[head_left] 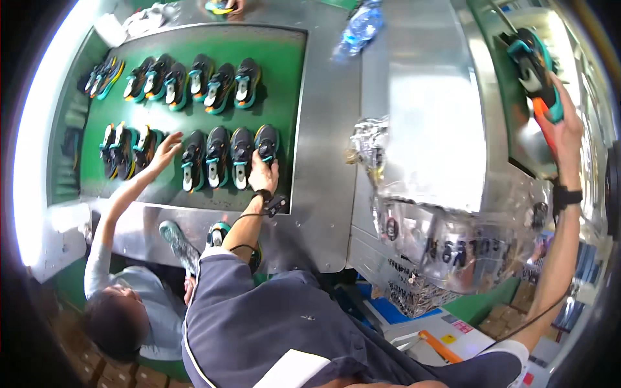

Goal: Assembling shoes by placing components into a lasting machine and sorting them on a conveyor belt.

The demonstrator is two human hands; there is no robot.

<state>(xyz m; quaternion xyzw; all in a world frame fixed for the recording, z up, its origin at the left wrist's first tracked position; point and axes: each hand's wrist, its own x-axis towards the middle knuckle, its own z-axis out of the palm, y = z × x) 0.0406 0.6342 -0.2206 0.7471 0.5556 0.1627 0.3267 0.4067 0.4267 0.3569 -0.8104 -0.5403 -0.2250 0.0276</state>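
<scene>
At the right end of the near row on a green conveyor belt [169, 118], my left hand [264, 173] is closed on the near end of a dark shoe [266, 139] with teal trim. Far off to the right, my raised right hand [566, 126] grips another dark shoe [532, 68], teal-edged with an orange-red part, over a second green surface beside the metal housing. Its fingers are partly hidden behind the shoe. Just left of my left hand lies a similar shoe [241, 152] with a pale patch at its near end.
More shoes stand in two rows, including a far-row shoe [247, 83]. A co-worker's hand [169, 149] reaches over the near row from the left. A metal housing [436, 84] with crinkled foil [372, 145] separates the two green surfaces. Blue clear plastic [362, 27] lies at the back.
</scene>
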